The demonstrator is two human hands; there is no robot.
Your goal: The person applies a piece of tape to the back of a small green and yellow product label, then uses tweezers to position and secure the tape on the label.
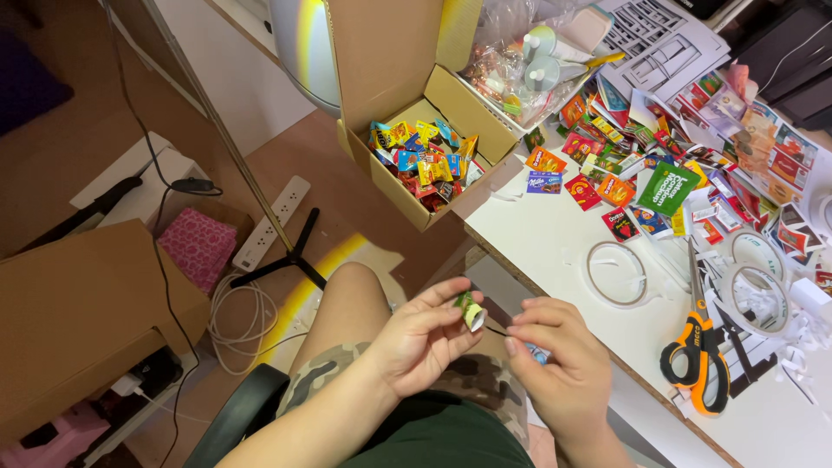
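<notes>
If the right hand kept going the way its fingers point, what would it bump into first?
Most likely the small green-and-yellow miniature packet pinched in the left hand. The right hand has its fingertips aimed leftward at it, a narrow gap apart; depth is hard to judge.

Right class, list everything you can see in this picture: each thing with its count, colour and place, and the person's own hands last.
cardboard box: one, brown, open at table edge
tiny packets: many, mixed colours, inside box
printed paper packets: many, mixed colours, scattered on table
scissors: one, orange and black, on table
tape rolls: several, clear or white, on table
power strip: one, white, on floor
small rolled piece: one, green and white, between fingers
left hand: pinching the rolled piece
right hand: beside it, fingertips close
</notes>
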